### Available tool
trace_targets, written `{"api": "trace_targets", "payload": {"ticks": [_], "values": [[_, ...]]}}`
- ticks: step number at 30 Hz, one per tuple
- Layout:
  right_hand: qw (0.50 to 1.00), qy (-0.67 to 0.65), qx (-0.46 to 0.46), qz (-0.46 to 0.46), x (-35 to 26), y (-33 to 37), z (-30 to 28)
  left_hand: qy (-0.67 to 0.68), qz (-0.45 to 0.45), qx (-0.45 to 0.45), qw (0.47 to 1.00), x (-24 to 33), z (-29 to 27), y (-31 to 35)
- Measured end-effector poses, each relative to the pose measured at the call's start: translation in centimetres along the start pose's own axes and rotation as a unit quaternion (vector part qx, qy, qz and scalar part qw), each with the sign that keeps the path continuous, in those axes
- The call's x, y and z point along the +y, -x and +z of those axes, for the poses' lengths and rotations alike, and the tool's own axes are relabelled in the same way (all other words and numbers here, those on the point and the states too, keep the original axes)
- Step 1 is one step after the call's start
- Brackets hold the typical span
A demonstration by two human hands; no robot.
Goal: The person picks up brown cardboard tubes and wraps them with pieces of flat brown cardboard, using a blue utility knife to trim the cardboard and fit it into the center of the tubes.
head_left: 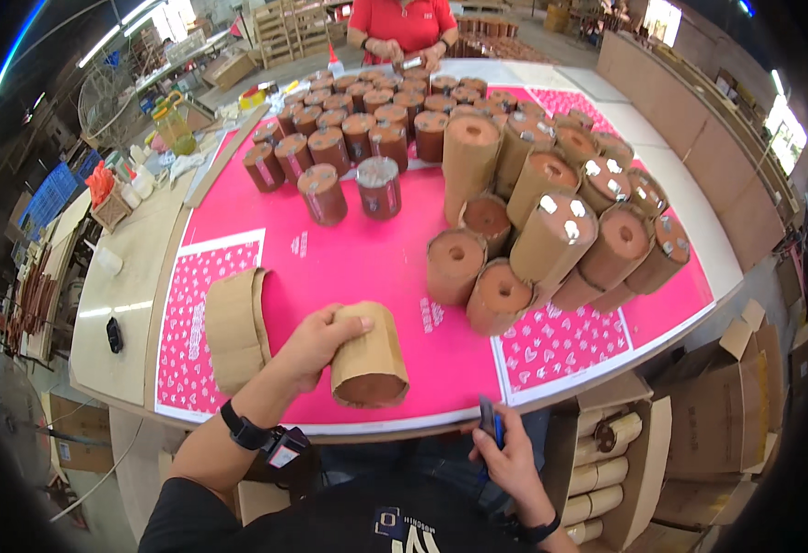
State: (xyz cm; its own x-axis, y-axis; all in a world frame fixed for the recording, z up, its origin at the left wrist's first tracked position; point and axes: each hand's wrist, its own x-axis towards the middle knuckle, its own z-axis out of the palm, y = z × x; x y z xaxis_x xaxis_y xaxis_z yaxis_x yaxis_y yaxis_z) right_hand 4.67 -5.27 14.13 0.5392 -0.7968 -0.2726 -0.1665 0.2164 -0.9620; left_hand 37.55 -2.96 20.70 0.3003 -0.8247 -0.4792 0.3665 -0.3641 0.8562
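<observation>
Your left hand (pixel 312 345) holds a paper-wrapped cylinder (pixel 370 358); brown paper sleeve (pixel 234 334) to its left. Your right hand (pixel 509 453) grips a blue tool (pixel 493 424) near the pink sheet (pixel 358 253).

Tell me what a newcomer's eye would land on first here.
Probably the bright pink sheet with white prints across the middle, crowded at its far side by bare reddish-brown cylinders and at right by tan-paper-wrapped cylinders. Next, at lower centre, the left hand grips another tan-paper-wrapped cylinder; to its right, the right hand holds a blue-and-grey tool.
</observation>
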Motion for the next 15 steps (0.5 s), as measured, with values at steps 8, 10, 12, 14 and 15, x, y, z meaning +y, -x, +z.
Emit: {"api": "trace_targets", "payload": {"ticks": [8, 10, 12, 14, 15], "values": [[0.998, 0.001, -0.056, 0.017, -1.6, -1.8, 2.4, -0.444, 0.224, 0.052, 0.866, -4.7, 2.0, -0.1], [0.999, -0.011, -0.037, 0.008, -1.4, -1.8, 3.1, -0.363, 0.154, 0.027, 0.918, -4.6, 1.9, 0.3], [1.0, -0.007, -0.026, 0.004, -1.3, -1.8, 3.2, -0.238, 0.097, -0.038, 0.966, -5.4, 1.2, 0.0], [0.999, 0.036, -0.001, -0.038, -0.7, -1.8, 3.2, -0.225, 0.114, -0.09, 0.963, -7.0, 0.3, 1.1], [0.999, 0.037, 0.001, -0.037, -0.6, -1.9, 3.1, -0.209, 0.136, -0.139, 0.958, -7.4, -0.2, 1.5]]}}
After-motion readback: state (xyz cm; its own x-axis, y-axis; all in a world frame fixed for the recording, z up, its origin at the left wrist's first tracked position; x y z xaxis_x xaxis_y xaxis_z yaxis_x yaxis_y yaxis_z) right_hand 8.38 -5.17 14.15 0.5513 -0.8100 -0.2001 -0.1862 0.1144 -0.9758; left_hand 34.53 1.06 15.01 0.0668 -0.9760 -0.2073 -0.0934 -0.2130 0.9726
